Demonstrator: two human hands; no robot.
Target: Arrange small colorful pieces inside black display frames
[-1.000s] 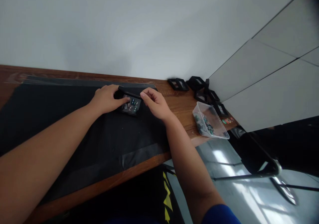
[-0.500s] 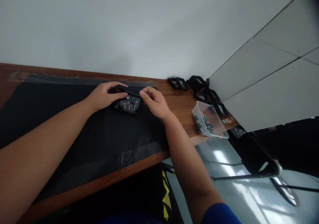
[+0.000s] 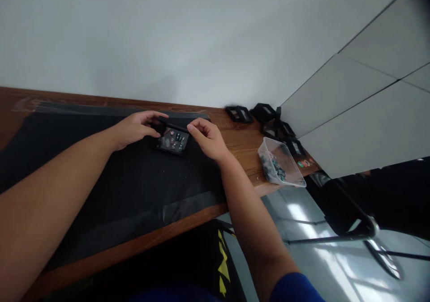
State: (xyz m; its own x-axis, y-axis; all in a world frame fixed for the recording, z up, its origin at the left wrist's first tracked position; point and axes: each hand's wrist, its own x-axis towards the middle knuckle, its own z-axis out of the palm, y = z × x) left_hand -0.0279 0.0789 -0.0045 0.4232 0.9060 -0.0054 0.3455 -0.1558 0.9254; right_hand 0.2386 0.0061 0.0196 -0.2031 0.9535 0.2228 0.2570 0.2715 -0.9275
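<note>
A person's left hand (image 3: 137, 126) reached the left end of a small black case (image 3: 170, 152), thumb and fingers spread apart; whether they touched it could not be told. The right hand (image 3: 207, 136), fingers curled, appeared to pinch the right end of the case's raised lid (image 3: 176, 125). Between the hands, the case lay open on a black sheet (image 3: 134, 199) taped over the wooden bench (image 3: 243, 138), with small shiny pieces (image 3: 178, 137) set inside it. The step in hand looked to be handling the lid above the filled case; a next move would call for a steady hold on the lid and a level case, lest the pieces shift. To the right, a clear plastic box (image 3: 291, 159) of mixed pieces stood by the bench's edge, with several more black cases (image 3: 239, 114) beyond it near the wall (image 3: 134, 38).
</note>
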